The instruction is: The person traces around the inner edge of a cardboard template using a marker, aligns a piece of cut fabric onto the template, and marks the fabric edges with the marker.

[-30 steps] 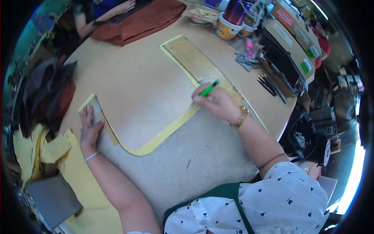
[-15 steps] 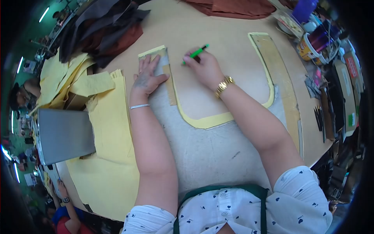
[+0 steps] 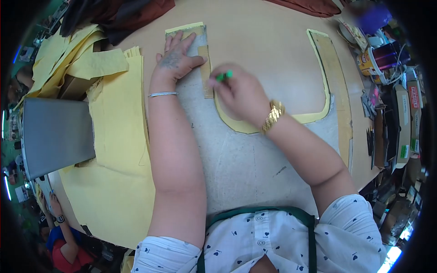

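My left hand [image 3: 176, 59] lies flat with fingers spread on the upper left arm of a grey U-shaped template [image 3: 241, 168]. A strip of brown tape [image 3: 205, 86] runs along that arm beside my thumb. Under the template, a yellow sheet [image 3: 236, 126] shows as a border along its inner curve. My right hand [image 3: 241, 93], a little blurred, grips a green pen [image 3: 224, 76] close to the inner left edge of the template. Its tip is hidden by my fingers.
Yellow sheets [image 3: 120, 113] are piled at left beside a grey box-like block [image 3: 59, 136]. Dark and brown material [image 3: 123, 18] lies at the back left. Tubs [image 3: 369, 61] and pencils [image 3: 370, 141] line the right edge. Another person's arm [image 3: 63, 218] shows at lower left.
My right hand has moved down and nearer the template's inner left edge with the green pen. My left hand stays pressed on the template. The view has shifted slightly.
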Action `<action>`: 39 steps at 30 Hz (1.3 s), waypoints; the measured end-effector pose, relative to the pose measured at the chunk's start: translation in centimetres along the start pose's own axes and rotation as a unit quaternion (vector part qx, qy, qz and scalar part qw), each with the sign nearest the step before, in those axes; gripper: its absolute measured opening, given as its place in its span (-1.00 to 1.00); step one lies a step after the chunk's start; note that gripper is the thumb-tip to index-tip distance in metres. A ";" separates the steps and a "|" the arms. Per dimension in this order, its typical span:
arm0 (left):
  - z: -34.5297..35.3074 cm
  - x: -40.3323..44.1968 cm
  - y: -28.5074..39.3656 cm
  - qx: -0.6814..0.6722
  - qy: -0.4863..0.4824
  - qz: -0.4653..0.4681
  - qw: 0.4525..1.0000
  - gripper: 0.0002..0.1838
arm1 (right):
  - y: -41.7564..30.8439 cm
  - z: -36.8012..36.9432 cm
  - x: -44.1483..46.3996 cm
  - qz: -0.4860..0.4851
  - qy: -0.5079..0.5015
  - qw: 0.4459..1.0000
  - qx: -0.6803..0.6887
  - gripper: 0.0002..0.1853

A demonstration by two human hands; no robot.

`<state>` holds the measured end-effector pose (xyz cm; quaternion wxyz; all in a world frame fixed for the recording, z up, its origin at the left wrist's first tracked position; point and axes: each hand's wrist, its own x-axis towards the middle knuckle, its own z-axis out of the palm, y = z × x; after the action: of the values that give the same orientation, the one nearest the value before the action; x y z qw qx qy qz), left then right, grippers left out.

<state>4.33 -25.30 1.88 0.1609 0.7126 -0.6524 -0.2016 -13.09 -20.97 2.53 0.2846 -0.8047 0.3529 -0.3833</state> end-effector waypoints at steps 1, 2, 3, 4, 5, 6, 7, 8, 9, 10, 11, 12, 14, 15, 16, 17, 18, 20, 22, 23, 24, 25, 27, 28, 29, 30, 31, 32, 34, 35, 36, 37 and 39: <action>-0.1 0.0 0.0 0.007 0.000 -0.002 1.000 -0.21 | -0.6 -0.3 -1.6 -0.031 -0.015 0.999 0.009 -0.89; -0.1 0.0 0.1 0.015 -0.001 -0.002 1.000 -0.22 | -1.3 -0.7 -3.0 -0.041 -0.048 0.998 0.010 -0.90; -0.1 0.1 0.0 0.020 -0.002 0.000 1.000 -0.22 | -1.9 -1.4 -4.4 -0.048 -0.079 0.996 0.009 -0.90; 0.2 0.3 -0.5 0.017 0.003 0.008 1.000 -0.21 | -2.2 -2.2 -5.5 -0.053 -0.110 0.993 0.005 -0.90; 0.5 0.7 -1.5 0.011 0.008 0.017 1.000 -0.20 | -2.4 -3.5 -6.3 -0.035 -0.124 0.992 0.001 -0.90; 1.0 1.2 -2.0 0.004 0.011 0.028 1.000 -0.19 | -2.5 -5.0 -7.1 -0.016 -0.137 0.990 -0.005 -0.89; 1.1 1.4 -2.2 -0.003 0.005 0.029 1.000 -0.19 | -2.4 -6.6 -7.9 0.005 -0.149 0.989 -0.011 -0.89; 0.9 1.4 -2.2 -0.008 0.000 0.030 1.000 -0.19 | -1.4 -8.4 -8.7 0.014 -0.136 0.990 -0.020 -0.90; 0.8 1.4 -2.0 -0.012 -0.003 0.029 1.000 -0.19 | -0.2 -10.5 -9.4 0.020 -0.123 0.992 -0.027 -0.90; 0.8 1.3 -1.7 -0.023 -0.004 0.031 0.999 -0.20 | 0.8 -12.9 -10.0 0.072 -0.121 0.989 -0.033 -0.91; 0.7 1.2 -1.6 -0.032 -0.004 0.029 0.999 -0.20 | 1.8 -15.4 -10.7 0.121 -0.120 0.985 -0.036 -0.91; 0.7 1.1 -1.6 -0.041 -0.003 0.024 0.999 -0.20 | 3.2 -17.9 -11.1 0.179 -0.124 0.976 -0.021 -0.91; 0.9 1.2 -1.7 -0.045 -0.002 0.026 0.999 -0.21 | 4.6 -20.3 -11.1 0.192 -0.089 0.977 -0.007 -0.90; 0.8 1.3 -1.7 -0.043 -0.001 0.027 0.999 -0.21 | 4.3 -20.2 -10.4 0.173 -0.058 0.982 0.045 -0.89; 0.7 1.2 -1.7 -0.040 -0.002 0.027 0.999 -0.21 | 3.9 -19.8 -9.7 0.155 -0.026 0.983 0.099 -0.88; 0.8 1.2 -1.8 -0.042 -0.004 0.030 0.999 -0.21 | 3.2 -17.9 -8.5 0.132 -0.003 0.986 0.098 -0.87; 1.1 1.3 -2.0 -0.041 -0.001 0.033 0.999 -0.21 | 2.8 -15.7 -7.4 0.144 -0.004 0.983 0.110 -0.87; 1.0 1.3 -2.3 -0.031 0.006 0.035 0.999 -0.20 | 2.1 -10.6 -5.1 0.175 -0.001 0.966 0.189 -0.88; 0.8 0.8 -1.7 -0.014 0.014 0.025 0.999 -0.19 | 2.4 -5.4 -2.5 0.184 0.019 0.944 0.274 -0.87; 0.3 0.4 -1.2 -0.005 0.012 0.013 1.000 -0.19 | 3.3 -3.0 -1.0 0.177 0.041 0.939 0.292 -0.86; 0.1 0.2 -0.6 0.002 0.007 0.003 1.000 -0.18 | 3.9 -1.1 0.5 0.173 0.066 0.933 0.308 -0.86; 0.0 0.1 -0.1 0.005 -0.001 -0.004 1.000 -0.18 | 4.3 0.3 1.9 0.161 0.080 0.947 0.267 -0.84; -0.1 0.1 0.2 0.004 0.001 -0.007 1.000 -0.18 | 5.2 2.1 4.2 0.140 0.112 0.968 0.175 -0.82; 0.0 0.1 0.2 0.001 -0.001 -0.008 1.000 -0.17 | 5.5 2.5 5.1 0.135 0.128 0.969 0.163 -0.82; 0.0 0.0 0.2 -0.003 0.000 -0.009 1.000 -0.17 | 5.9 2.8 5.7 0.131 0.142 0.969 0.151 -0.81; 0.0 0.0 0.3 -0.006 0.001 -0.009 1.000 -0.17 | 5.6 2.8 6.1 0.128 0.157 0.970 0.138 -0.81; 0.0 0.0 0.2 -0.010 0.003 -0.009 1.000 -0.17 | 5.1 2.3 6.1 0.148 0.122 0.975 0.115 -0.81; 0.1 0.1 0.0 -0.008 0.005 -0.010 1.000 -0.16 | 4.8 2.4 6.1 0.138 0.127 0.977 0.102 -0.82; 0.3 0.3 -0.1 -0.004 0.008 -0.010 1.000 -0.16 | 4.5 2.3 5.9 0.117 0.140 0.980 0.075 -0.82; 0.5 0.4 -0.3 -0.007 0.012 -0.004 1.000 -0.17 | 4.2 2.2 5.6 0.082 0.123 0.988 0.045 -0.83; 0.6 0.6 -0.5 -0.010 0.016 0.001 1.000 -0.17 | 3.6 1.9 5.2 0.047 0.106 0.993 0.015 -0.83; 0.7 0.7 -0.8 -0.012 0.018 0.007 1.000 -0.17 | 3.0 1.7 4.8 0.014 0.088 0.996 -0.014 -0.83; 0.9 1.1 -1.4 -0.009 0.018 0.015 1.000 -0.17 | 0.8 0.6 2.3 0.006 0.011 0.999 -0.032 -0.84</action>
<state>5.13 -26.21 0.31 0.1819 0.7046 -0.6584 -0.1925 -11.80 -23.17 2.55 0.2570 -0.8071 0.3730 -0.3787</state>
